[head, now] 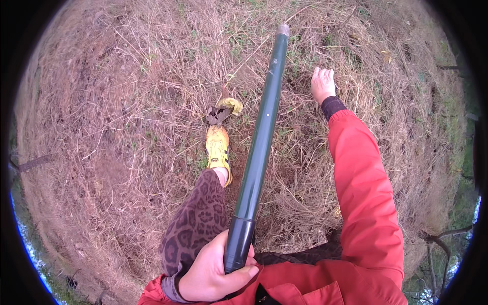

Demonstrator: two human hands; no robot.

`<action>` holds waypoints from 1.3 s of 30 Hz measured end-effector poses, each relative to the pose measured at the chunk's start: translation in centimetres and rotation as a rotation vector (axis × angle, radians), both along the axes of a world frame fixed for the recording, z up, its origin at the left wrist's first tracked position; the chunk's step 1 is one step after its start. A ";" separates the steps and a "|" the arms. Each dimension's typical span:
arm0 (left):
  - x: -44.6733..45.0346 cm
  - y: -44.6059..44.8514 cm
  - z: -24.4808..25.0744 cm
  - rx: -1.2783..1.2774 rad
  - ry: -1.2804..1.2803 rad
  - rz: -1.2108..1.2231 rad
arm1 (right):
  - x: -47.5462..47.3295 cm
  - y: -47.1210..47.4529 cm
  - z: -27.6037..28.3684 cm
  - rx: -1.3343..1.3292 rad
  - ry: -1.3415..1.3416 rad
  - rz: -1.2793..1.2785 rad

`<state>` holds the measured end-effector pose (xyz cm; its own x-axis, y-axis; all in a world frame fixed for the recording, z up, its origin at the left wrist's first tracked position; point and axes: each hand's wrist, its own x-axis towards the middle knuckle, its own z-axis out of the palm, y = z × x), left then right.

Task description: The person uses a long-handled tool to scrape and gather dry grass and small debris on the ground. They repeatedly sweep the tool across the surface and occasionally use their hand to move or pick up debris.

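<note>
My left hand (215,268) is wrapped around the black end sleeve of a dark green pole (262,126), close to my waist. The pole is smooth and glossy, with small pale scuffs and a worn greyish tip. It points forward and slightly right, away from my body. Beyond it on the right, my right hand (323,84) reaches out over the grass at the end of a red sleeve (360,175). Its back faces me and it is apart from the pole. The fingers bend away from view, so what lies under them is hidden.
Dry, matted grass (114,126) with green sprigs covers the ground. A yellow shoe (217,150) is planted left of the pole, just behind a curled dry leaf (230,105). Bare branches (444,244) and greenery stand at the lower right rim.
</note>
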<state>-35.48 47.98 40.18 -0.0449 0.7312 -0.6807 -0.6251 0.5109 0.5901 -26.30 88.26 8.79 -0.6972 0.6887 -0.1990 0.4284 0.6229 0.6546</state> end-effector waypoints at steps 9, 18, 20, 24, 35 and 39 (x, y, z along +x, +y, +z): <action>0.3 -0.5 -0.6 -0.099 -0.032 -0.096 | 3.2 -1.8 -2.8 -0.625 0.740 -0.551; 1.0 0.2 0.0 0.034 0.011 -0.002 | 5.6 -1.7 -3.6 -0.649 0.867 -0.434; 1.0 0.3 -0.1 0.036 0.005 -0.015 | 5.7 -1.9 -3.7 -0.678 0.896 -0.376; 0.9 0.5 -0.6 0.001 0.045 -0.129 | 5.5 -2.6 -2.5 -0.682 0.759 -0.384; 5.6 0.9 -3.7 0.061 0.565 -0.311 | 8.9 -20.9 17.9 -2.172 1.551 -0.943; 10.2 2.1 -7.0 0.128 0.613 -0.293 | 9.8 -24.0 21.6 -2.318 1.723 -1.076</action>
<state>-25.32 50.10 33.21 -0.1822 0.8450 -0.5027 -0.0062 0.5103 0.8600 -16.52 64.28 30.43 -0.7674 0.4114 -0.4918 -0.0883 -0.8276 -0.5544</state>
